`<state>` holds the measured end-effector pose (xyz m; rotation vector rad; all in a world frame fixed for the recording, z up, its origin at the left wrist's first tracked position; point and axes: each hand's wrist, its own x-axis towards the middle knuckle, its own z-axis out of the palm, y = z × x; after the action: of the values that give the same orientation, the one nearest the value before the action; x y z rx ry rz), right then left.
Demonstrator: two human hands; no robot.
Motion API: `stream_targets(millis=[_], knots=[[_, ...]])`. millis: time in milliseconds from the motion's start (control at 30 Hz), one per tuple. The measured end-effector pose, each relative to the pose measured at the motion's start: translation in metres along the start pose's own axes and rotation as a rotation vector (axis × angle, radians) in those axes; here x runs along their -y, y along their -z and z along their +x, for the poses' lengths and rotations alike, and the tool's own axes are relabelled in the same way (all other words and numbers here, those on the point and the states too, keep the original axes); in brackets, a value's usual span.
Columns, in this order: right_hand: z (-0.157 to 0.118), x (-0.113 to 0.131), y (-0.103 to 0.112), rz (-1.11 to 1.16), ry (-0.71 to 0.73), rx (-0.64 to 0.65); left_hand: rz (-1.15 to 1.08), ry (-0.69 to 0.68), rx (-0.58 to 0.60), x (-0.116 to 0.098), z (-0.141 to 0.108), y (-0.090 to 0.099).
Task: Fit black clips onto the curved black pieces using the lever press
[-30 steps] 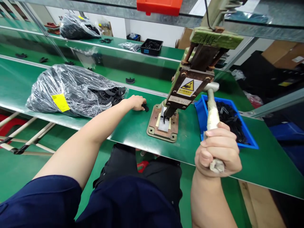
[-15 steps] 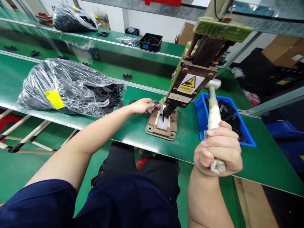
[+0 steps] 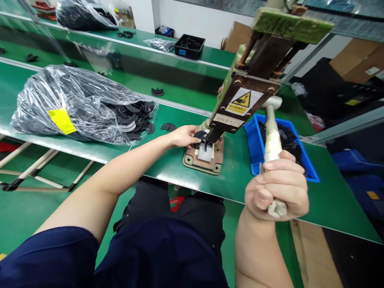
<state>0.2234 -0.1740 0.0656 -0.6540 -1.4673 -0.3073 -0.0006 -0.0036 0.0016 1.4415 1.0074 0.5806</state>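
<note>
My left hand (image 3: pixel 186 137) pinches a curved black plastic piece (image 3: pixel 199 135) at the base of a hand press (image 3: pixel 237 100). The piece is beside the press's lowered ram, over a pale metal plate (image 3: pixel 205 153); whether it touches the plate I cannot tell. My right hand (image 3: pixel 277 188) is wrapped round the press's tape-covered lever (image 3: pixel 272 138), which stands upright. Left of my left hand, a clear plastic bag (image 3: pixel 66 104) spills many similar curved pieces (image 3: pixel 132 120) onto the green bench. One loose curved piece (image 3: pixel 168 127) lies between bag and press.
Right of the press is a blue bin (image 3: pixel 309 168) full of black parts. Behind runs a green conveyor with a dark part (image 3: pixel 157 92) on it. On the far ledge are a black tray (image 3: pixel 189 46) and another filled bag (image 3: pixel 85 15). Cardboard boxes (image 3: pixel 357 60) stand at right.
My left hand has moved slightly right, bringing the curved piece against the press's ram area. My right hand stays on the lever. The view has shifted a little.
</note>
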Motion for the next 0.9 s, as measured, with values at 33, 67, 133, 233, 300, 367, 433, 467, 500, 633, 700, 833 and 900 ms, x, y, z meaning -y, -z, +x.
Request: stream_targets(millis=[33,67,133,233,300,367,433,467,500,633,700,833,900], knots=[[0.0,0.0,0.0,-0.007,-0.005,0.0,0.006,-0.003,0.027,0.0,0.001,0.001],[0.0,0.0,0.0,-0.015,-0.009,0.0,0.008,-0.007,0.048,0.0,0.002,0.002],[0.0,0.001,0.0,-0.022,-0.019,0.001,0.015,-0.012,0.07,0.0,0.004,0.003],[0.0,0.002,0.0,-0.004,-0.019,-0.005,0.045,-0.017,0.065,-0.001,0.004,0.004],[0.0,0.002,0.001,0.004,-0.024,-0.009,0.056,-0.012,0.059,-0.001,0.004,0.004],[0.0,0.003,0.001,-0.006,-0.035,-0.005,0.048,-0.004,0.06,-0.001,0.004,0.005],[0.0,0.002,0.001,-0.015,-0.036,-0.003,0.033,0.0,0.073,0.0,0.005,0.006],[0.0,0.002,0.001,-0.016,-0.037,-0.001,0.03,-0.002,0.077,0.001,0.005,0.006],[-0.001,0.002,0.001,-0.012,-0.037,-0.001,0.033,-0.007,0.075,0.002,0.005,0.006],[-0.001,0.001,0.0,0.009,-0.007,-0.011,0.068,-0.01,0.06,0.005,0.006,0.005],[0.0,0.001,-0.001,0.01,-0.007,-0.017,0.081,0.011,0.059,0.004,0.007,0.005],[-0.002,-0.002,-0.003,0.034,-0.003,-0.067,0.115,0.07,0.101,0.002,0.01,0.006],[-0.003,-0.005,-0.004,0.042,0.019,-0.079,0.124,0.105,0.135,0.0,0.011,0.007]])
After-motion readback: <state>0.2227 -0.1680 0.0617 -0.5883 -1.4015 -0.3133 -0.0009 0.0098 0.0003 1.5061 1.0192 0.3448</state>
